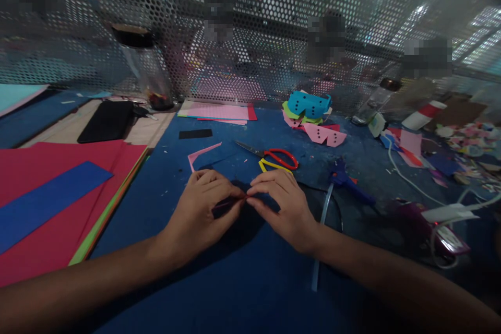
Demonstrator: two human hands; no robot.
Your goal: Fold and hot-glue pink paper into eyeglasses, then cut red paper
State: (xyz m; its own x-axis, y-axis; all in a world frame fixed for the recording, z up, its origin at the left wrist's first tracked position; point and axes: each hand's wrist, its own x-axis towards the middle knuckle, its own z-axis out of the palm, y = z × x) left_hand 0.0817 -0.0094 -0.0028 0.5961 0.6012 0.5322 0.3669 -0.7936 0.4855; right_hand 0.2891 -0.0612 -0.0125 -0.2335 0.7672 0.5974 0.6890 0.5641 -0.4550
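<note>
Both my hands meet over a blue table surface (219,282). My left hand (203,209) and my right hand (282,203) pinch a small dark piece of paper (229,203) between thumbs and fingertips; its edge shows a thin red line. Just beyond my right hand lie red-handled scissors (274,155) and a yellow paper strip (270,166). A pink paper offcut (199,155) lies beyond my left hand.
Red, blue and green paper sheets (50,203) are stacked at left. A black phone (107,121), a jar (146,65), pink sheets (219,111) and cut paper shapes (311,115) stand by a perforated metal screen (250,21). A glue gun (422,224) with cable lies right; people sit behind the screen.
</note>
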